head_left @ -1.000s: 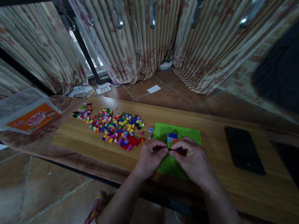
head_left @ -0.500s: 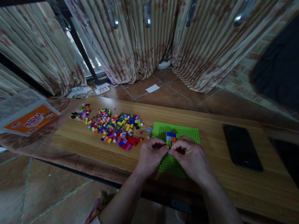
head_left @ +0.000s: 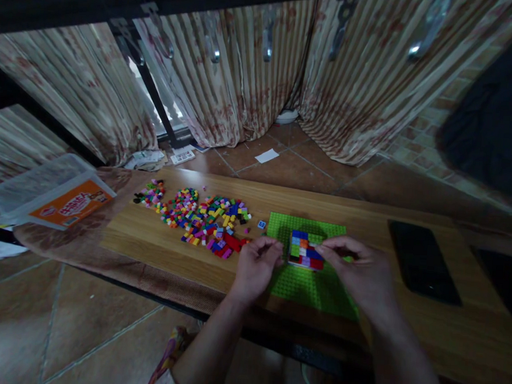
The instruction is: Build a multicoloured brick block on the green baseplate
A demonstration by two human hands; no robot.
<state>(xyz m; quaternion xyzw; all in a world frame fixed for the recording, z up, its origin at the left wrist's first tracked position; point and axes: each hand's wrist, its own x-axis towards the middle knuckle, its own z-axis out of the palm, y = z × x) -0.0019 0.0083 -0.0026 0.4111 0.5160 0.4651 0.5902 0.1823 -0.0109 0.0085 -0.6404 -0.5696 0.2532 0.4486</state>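
A small layered block of toy bricks [head_left: 305,255] in blue, orange, red, white and green sits on a green studded baseplate [head_left: 314,292]. Just left of the block is my left hand [head_left: 255,268], thumb and forefinger curled together; whatever lies between them is too small to make out. My right hand [head_left: 360,268] reaches over from the right, its thumb and forefinger pinched at the block's right upper edge. Its fingertips cover that edge, so I cannot tell what they grip.
Loose bricks [head_left: 217,215] lie heaped on the wooden board [head_left: 146,254] to the left, with one blue printed brick [head_left: 261,224] beside the baseplate. A clear plastic tub [head_left: 54,192] with an orange label stands far left. To the right lies a black phone [head_left: 424,262].
My hands have moved apart: the right went rightward, uncovering more of the brick block, while the left stays at its left side. The view has shifted slightly.
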